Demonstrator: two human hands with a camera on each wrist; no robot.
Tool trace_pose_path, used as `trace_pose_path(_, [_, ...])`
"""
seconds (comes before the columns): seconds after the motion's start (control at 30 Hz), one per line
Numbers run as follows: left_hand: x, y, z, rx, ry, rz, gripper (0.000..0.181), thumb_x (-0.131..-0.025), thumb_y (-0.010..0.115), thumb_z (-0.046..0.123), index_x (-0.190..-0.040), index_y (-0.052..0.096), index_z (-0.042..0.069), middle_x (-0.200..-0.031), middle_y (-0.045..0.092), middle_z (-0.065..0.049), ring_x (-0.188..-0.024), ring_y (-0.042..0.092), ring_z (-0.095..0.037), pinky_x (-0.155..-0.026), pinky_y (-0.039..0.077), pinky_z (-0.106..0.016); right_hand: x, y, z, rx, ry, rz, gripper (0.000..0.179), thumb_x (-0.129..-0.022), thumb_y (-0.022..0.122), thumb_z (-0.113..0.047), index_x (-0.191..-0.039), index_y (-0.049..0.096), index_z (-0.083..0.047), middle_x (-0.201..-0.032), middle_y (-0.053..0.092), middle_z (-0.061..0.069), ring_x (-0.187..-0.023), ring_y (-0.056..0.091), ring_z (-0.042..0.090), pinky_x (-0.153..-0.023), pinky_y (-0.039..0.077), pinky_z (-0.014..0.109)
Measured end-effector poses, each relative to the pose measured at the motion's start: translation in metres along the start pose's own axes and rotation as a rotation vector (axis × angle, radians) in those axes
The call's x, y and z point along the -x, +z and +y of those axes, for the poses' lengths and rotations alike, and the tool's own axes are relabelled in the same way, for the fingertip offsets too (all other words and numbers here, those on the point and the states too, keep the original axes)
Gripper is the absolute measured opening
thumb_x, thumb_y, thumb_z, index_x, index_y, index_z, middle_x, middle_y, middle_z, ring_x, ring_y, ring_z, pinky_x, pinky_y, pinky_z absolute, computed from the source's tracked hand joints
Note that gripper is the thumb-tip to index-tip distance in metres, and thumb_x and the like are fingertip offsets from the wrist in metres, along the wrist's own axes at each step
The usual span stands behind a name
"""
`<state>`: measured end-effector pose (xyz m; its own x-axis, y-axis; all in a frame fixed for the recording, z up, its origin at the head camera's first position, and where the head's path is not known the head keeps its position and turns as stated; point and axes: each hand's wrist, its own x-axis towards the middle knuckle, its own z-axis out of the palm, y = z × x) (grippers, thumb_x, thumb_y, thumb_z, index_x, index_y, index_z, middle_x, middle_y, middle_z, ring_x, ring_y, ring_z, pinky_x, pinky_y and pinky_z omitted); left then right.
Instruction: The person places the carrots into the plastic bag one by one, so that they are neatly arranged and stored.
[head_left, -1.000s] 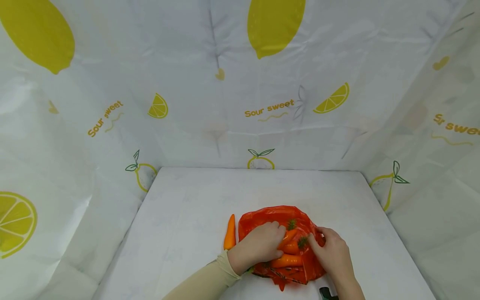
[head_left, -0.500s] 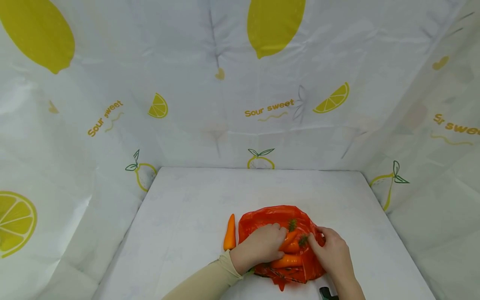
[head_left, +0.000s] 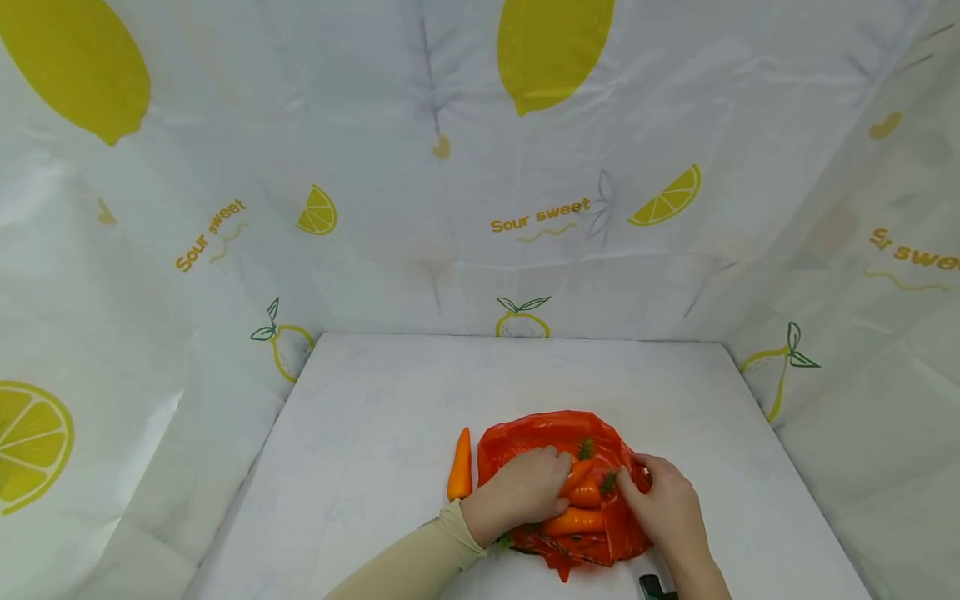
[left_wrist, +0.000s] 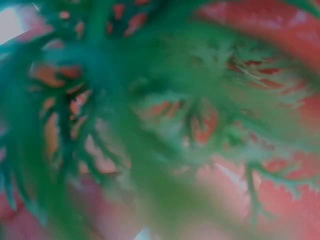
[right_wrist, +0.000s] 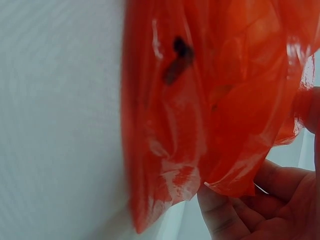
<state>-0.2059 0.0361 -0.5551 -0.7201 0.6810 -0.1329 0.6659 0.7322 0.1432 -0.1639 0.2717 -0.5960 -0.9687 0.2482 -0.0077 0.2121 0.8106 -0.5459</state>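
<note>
A red plastic bag (head_left: 525, 429) lies on the white table with its mouth spread and several orange carrots (head_left: 573, 522) inside. My left hand (head_left: 521, 492) reaches into it, fingers curled over a carrot; the fingertips are partly hidden. Green carrot leaves (left_wrist: 165, 125) fill the left wrist view, blurred and close. At the bag's right side, my right hand (head_left: 667, 504) grips the rim between thumb and fingers. In the right wrist view, fingers (right_wrist: 225, 215) hold the thin red plastic. Leafy carrot tops (head_left: 608, 482) point toward the right thumb.
One loose carrot (head_left: 460, 467) lies left of the bag, its lower end by the left sleeve (head_left: 420, 554). A dark object (head_left: 652, 586) sits at the front edge beside the right wrist. Lemon-print sheeting (head_left: 375, 275) walls the table (head_left: 360, 433) at back and sides.
My left hand shifts very slightly inside the bag, and the carrots beside it stir a little. The right hand keeps its place on the rim.
</note>
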Motion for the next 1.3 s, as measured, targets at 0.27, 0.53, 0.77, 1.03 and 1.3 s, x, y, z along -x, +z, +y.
trace_pose_path(0.27, [0.001,0.0,-0.001,0.004,0.003,0.0,0.045,-0.1,0.082,0.047,-0.129,0.067,0.016,-0.101,0.065,0.006,-0.084,0.054,-0.009,-0.08,0.056,-0.021,0.002,0.0,-0.001,-0.003,-0.002,-0.001,0.062,-0.105,0.068,-0.044,-0.144,0.068,0.004,-0.143,0.068,0.031,-0.126,0.067,0.05,-0.107,0.058,0.067])
trace_pose_path(0.53, [0.005,-0.008,-0.001,-0.008,-0.01,0.017,0.042,-0.1,0.081,0.047,-0.125,0.07,0.015,-0.103,0.067,0.005,-0.087,0.056,-0.009,-0.082,0.058,-0.023,0.002,0.0,-0.003,0.002,-0.005,0.007,0.062,-0.104,0.069,-0.043,-0.144,0.068,0.005,-0.143,0.069,0.032,-0.127,0.067,0.051,-0.107,0.058,0.067])
trace_pose_path(0.77, [0.012,-0.019,0.0,-0.028,-0.019,0.02,0.042,-0.102,0.078,0.049,-0.125,0.07,0.015,-0.111,0.069,0.003,-0.089,0.061,-0.009,-0.084,0.06,-0.024,0.002,0.0,-0.004,0.002,0.001,0.005,0.063,-0.104,0.069,-0.044,-0.145,0.068,0.005,-0.143,0.069,0.031,-0.128,0.067,0.051,-0.108,0.057,0.068])
trace_pose_path(1.03, [0.02,-0.031,-0.001,-0.051,-0.009,0.053,0.046,-0.103,0.077,0.051,-0.13,0.069,0.014,-0.115,0.069,0.003,-0.096,0.063,-0.011,-0.093,0.06,-0.025,0.001,0.0,-0.004,0.0,0.004,0.012,0.062,-0.104,0.069,-0.042,-0.144,0.068,0.004,-0.142,0.069,0.031,-0.127,0.067,0.05,-0.108,0.057,0.068])
trace_pose_path(1.3, [0.028,-0.041,-0.006,0.025,-0.041,0.141,0.04,-0.101,0.079,0.049,-0.121,0.07,0.015,-0.107,0.068,0.004,-0.088,0.061,-0.008,-0.081,0.059,-0.023,0.001,0.001,-0.003,0.003,0.01,0.007,0.062,-0.104,0.069,-0.043,-0.143,0.068,0.004,-0.142,0.069,0.031,-0.124,0.068,0.048,-0.107,0.058,0.067])
